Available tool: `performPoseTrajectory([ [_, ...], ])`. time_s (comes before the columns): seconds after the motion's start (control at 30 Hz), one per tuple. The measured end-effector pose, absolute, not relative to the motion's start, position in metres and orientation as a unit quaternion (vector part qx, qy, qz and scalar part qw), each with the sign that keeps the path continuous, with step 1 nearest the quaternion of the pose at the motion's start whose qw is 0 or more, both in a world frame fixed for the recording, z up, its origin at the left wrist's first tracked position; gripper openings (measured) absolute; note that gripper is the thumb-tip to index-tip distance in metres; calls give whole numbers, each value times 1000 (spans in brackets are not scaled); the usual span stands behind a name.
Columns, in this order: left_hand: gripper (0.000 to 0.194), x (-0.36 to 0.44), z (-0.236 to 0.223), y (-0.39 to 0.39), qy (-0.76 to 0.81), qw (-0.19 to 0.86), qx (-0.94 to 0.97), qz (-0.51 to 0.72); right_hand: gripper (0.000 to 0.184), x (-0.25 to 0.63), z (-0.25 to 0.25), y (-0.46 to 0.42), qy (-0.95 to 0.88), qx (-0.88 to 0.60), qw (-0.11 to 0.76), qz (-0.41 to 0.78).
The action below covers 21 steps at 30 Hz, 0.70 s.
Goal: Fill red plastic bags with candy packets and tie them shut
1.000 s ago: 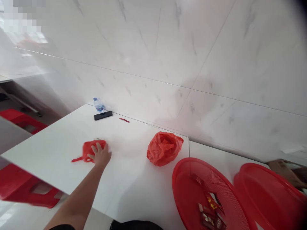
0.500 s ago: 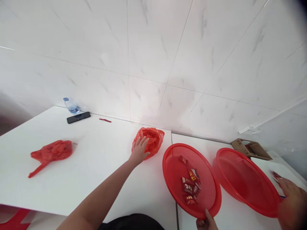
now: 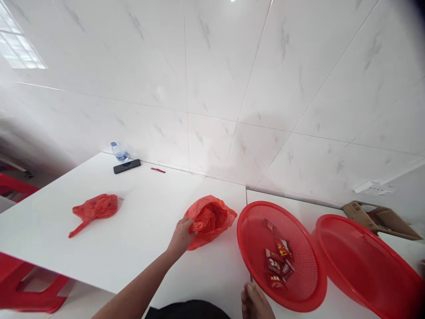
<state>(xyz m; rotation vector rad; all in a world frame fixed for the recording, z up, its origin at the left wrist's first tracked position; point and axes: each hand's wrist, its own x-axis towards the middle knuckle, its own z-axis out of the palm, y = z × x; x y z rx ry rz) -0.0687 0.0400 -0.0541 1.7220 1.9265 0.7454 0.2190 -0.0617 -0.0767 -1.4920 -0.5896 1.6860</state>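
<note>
My left hand (image 3: 182,235) pinches the near-left edge of a red plastic bag (image 3: 215,228), which stands open-mouthed on the white table. More crumpled red plastic shows inside it; what else it holds is hidden. Low in the view, my right hand (image 3: 256,302) has its fingers curled in, and I see nothing in them. It is just left of a red mesh basket (image 3: 244,239), apart from the rim. Several small red-wrapped snack packets (image 3: 275,266) lie in the basket.
Right of the basket stands a second red basket (image 3: 352,248), with a cardboard box (image 3: 381,219) behind. On the left lie a tied red bag (image 3: 99,207), a black phone (image 3: 127,166), a water bottle (image 3: 119,152) and a red strip (image 3: 158,170). A red stool (image 3: 40,297) is below.
My left hand has gone from resting over the bag to gripping its edge, drawing it nearer. My right hand has let go of the basket rim and moved left. Another person's hand has mostly left view.
</note>
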Motion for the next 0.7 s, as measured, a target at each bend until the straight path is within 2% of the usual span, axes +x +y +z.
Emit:
performPoseTrajectory([
  [0.07, 8, -71, -50, 27, 700, 254, 591, 308, 34, 189, -48, -41, -352, -542, 403, 649],
  [0.17, 17, -71, -43, 15, 692, 312, 535, 371, 18, 146, -11, -4, -544, -486, 343, 592],
  [0.23, 22, -71, -37, 10, 687, 329, 520, 387, 18, 121, -3, 18, -633, -472, 325, 520],
  [0.37, 22, -74, -34, 4, 692, 342, 496, 398, 55, 87, -28, 52, -690, -526, 328, 373],
  [0.4, 21, -75, -36, 3, 697, 337, 494, 395, 55, 84, -36, 57, -689, -536, 323, 364],
  [0.5, 20, -79, -46, 1, 711, 310, 514, 367, 22, 87, -54, 65, -671, -543, 312, 396],
  [0.57, 33, -79, -55, 0, 712, 291, 543, 337, 10, 96, -58, 68, -645, -552, 319, 421],
  [0.7, 87, -71, -70, 5, 706, 280, 597, 258, 21, 111, -56, 69, -567, -563, 357, 484],
])
